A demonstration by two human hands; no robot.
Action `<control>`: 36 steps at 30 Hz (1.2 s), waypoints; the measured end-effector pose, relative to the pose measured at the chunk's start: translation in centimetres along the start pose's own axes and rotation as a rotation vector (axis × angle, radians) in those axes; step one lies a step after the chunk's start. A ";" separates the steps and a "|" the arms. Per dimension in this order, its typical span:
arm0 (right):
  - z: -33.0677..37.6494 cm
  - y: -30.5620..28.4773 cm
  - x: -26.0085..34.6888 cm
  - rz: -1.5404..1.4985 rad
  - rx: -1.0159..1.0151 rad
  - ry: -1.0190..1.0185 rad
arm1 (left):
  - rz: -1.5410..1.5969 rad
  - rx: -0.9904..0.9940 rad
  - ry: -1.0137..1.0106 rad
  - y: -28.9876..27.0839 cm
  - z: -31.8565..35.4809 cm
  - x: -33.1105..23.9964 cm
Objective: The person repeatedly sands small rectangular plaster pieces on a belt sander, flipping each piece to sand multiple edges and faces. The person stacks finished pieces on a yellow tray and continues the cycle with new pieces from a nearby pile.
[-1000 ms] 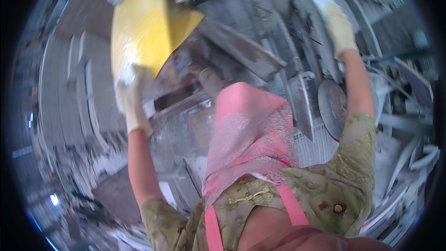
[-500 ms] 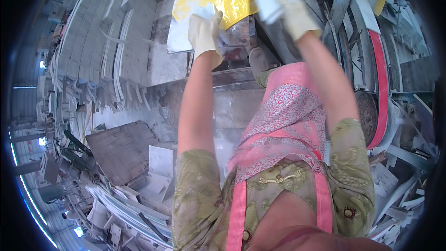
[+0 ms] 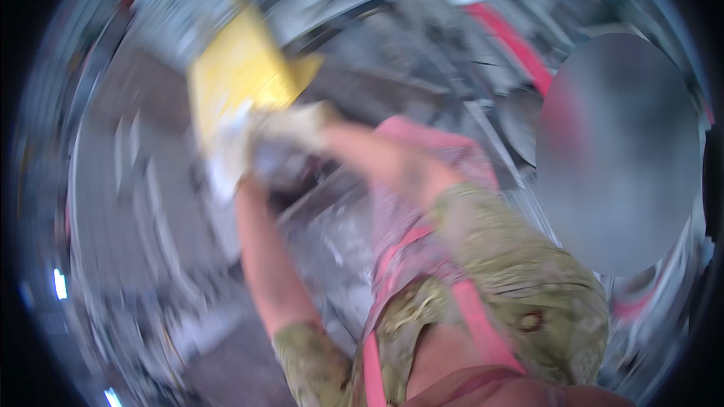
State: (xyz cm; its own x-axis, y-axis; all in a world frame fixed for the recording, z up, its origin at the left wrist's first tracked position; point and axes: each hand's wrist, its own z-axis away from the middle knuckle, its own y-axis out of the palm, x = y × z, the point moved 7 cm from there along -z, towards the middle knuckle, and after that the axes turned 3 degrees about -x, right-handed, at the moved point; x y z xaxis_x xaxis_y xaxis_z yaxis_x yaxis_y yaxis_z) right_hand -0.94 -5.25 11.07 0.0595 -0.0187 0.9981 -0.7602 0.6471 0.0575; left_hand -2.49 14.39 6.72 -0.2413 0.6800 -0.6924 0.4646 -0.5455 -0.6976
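Note:
Motion smears most of the view. My left hand (image 3: 232, 149), in a pale glove, is at the near end of a yellow sheet (image 3: 237, 60). Close beside it on the right, my right hand (image 3: 294, 126), also gloved, reaches in at the sheet's near corner. Whitish patches show around the gloves, but I cannot make out whether they are a slab or the gloves themselves. The fingers of both hands are too blurred to read.
Stacked grey-white slabs (image 3: 136, 181) fill the left. A red-pink strip (image 3: 513, 45) runs on a frame at the upper right. A smooth grey blurred oval (image 3: 618, 158) hides what lies at the right.
The view has swung round, so the surroundings are turned and smeared. My right hand, earlier apart at the right with a white slab, is now beside my left. That slab cannot be made out.

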 end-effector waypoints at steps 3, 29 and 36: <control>-1.8 -3.8 2.4 0.776 -0.139 -0.307 | 0.146 0.136 0.134 1.1 -2.0 -0.5; 23.0 -38.8 -6.9 1.921 -0.350 0.047 | -0.437 -0.077 -0.068 0.7 6.0 -10.7; 23.2 -39.2 -8.1 2.055 0.133 0.204 | -0.478 -0.098 -0.020 0.3 6.6 -11.3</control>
State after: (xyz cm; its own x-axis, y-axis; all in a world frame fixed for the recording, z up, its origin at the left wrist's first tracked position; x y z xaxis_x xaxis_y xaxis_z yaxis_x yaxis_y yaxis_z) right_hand 13.36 -48.14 1.26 -0.7030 0.5734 -0.4207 0.1713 -0.4376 -0.8827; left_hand -5.25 3.29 13.13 -0.4628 0.8330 -0.3031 0.3753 -0.1256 -0.9183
